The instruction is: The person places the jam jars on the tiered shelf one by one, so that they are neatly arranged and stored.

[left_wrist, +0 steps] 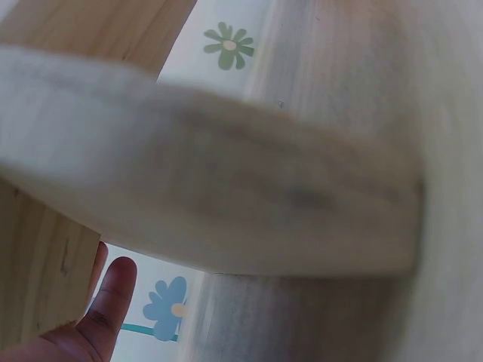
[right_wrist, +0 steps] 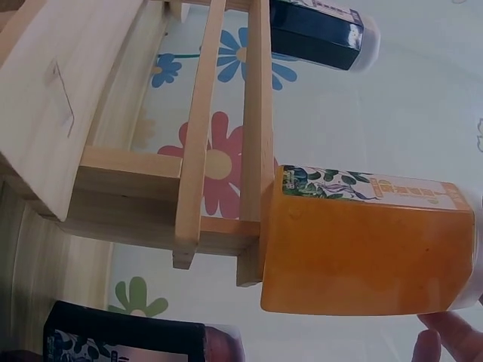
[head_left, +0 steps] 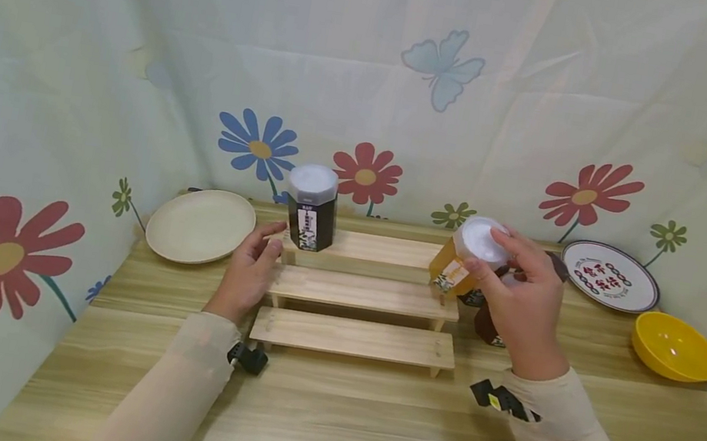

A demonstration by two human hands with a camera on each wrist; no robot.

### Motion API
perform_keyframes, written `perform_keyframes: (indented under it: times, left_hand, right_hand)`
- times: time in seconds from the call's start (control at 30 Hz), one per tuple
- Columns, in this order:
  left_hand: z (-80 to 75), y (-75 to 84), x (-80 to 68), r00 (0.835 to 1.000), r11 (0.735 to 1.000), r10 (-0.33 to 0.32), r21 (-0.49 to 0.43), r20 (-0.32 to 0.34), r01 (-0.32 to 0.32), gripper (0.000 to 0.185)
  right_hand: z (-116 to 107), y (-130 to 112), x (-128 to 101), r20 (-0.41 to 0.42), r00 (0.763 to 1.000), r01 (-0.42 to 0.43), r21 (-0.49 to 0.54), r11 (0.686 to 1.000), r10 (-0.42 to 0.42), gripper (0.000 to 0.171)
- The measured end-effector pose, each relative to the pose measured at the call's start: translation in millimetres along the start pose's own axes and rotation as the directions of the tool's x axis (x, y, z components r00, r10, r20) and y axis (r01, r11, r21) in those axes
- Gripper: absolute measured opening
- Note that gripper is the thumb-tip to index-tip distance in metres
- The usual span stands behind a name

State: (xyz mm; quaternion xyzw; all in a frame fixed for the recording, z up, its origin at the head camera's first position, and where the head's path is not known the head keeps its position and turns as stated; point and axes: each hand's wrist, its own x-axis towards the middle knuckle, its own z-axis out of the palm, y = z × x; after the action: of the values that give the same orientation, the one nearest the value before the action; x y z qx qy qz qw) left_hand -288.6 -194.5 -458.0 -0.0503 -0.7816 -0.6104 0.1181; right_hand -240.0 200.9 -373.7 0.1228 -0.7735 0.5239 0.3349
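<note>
Head view. Wooden tabletop (head_left: pixel 361 425) carrying a three-step wooden riser (head_left: pixel 361 292).
- Right hand (head_left: pixel 523 296): its grip is closed on the orange jar (head_left: pixel 459 263), fingers curled over the white lid (head_left: pixel 482 240). The jar is held at the right end of the riser, level with the top step, and tilted, so its long axis leans with the lid up and to the right and the base toward the steps. It lies directly in this hand; the other hand is well apart from it.
- Left hand (head_left: pixel 249 271): fingers relaxed and straight, holding nothing, resting against the left end of the riser beside the middle step.
- Dark jar (head_left: pixel 311 207), white-capped, upright on the left part of the top step, just beyond the left hand.
- Two more dark jars (head_left: pixel 490 317) stand on the tabletop behind the right hand, mostly hidden.
- Cream plate (head_left: pixel 201 225) far left; patterned plate (head_left: pixel 609 275) and yellow bowl (head_left: pixel 675 346) far right.

Left wrist view. Blurred underside of a riser step (left_wrist: pixel 226 196); one fingertip (left_wrist: pixel 113 290) shows, extended.

Right wrist view. Orange jar (right_wrist: pixel 362 249): translucent, faceted body, amber-orange filling, floral label band near the lid, base close against the riser's edge (right_wrist: pixel 256 151). Fingertips (right_wrist: pixel 445 339) are at the lid end.
</note>
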Motion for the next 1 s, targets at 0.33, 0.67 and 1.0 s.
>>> perform_keyframes:
  times: [0.33, 0.67, 1.0]
  left_hand:
    - [-0.9, -1.1, 0.4, 1.0, 1.0, -0.002, 0.001, -0.003, 0.002, 0.042]
    - [0.8, -3.2, 0.4, 1.0, 1.0, -0.001, -0.013, -0.001, 0.001, 0.043]
    - [0.5, -2.3, 1.6, 1.0, 1.0, -0.017, -0.025, 0.005, 0.017, 0.044]
  right_hand:
    - [1.6, -0.3, -0.2, 0.003, 1.0, 0.006, -0.014, 1.0, -0.006, 0.052]
    - [6.9, 2.8, -3.5, -0.073, 0.996, 0.057, -0.027, 0.998, -0.059, 0.05]
    - [7.1, 7.4, -1.1, -0.075, 0.994, 0.08, -0.035, 0.996, -0.083, 0.048]
